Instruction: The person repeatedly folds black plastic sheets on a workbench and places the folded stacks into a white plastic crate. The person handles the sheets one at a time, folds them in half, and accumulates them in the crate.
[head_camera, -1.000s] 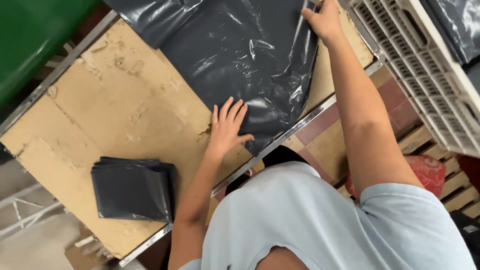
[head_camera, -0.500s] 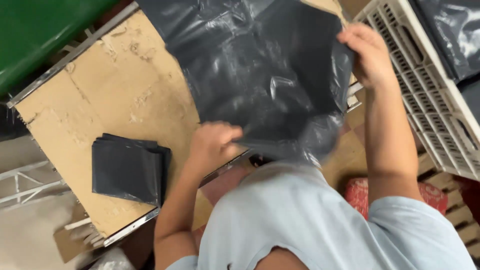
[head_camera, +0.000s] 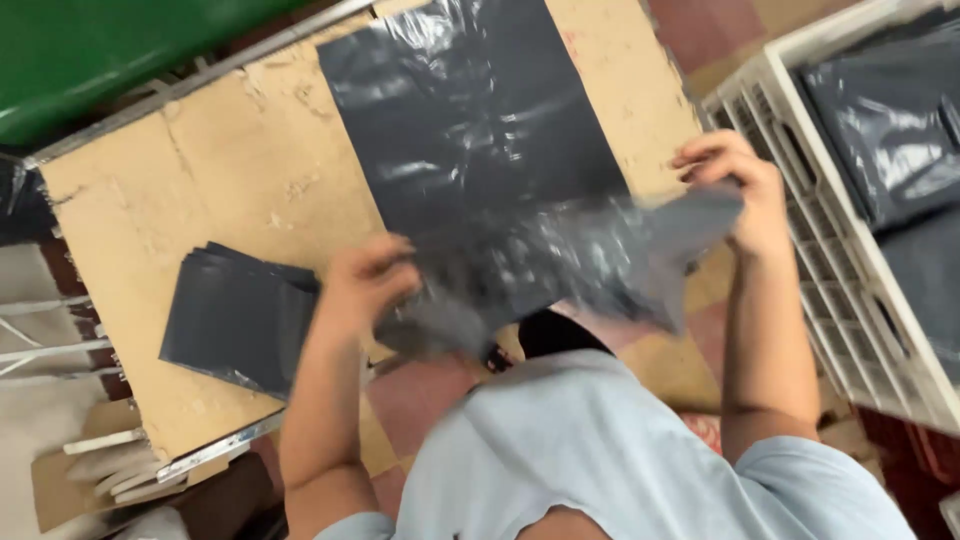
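Hands (head_camera: 365, 275) (both) on black bag (head_camera: 480, 150)

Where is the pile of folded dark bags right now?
In the head view the stack of folded dark bags lies on the left part of the worn tabletop, near its front edge, just left of the left hand.
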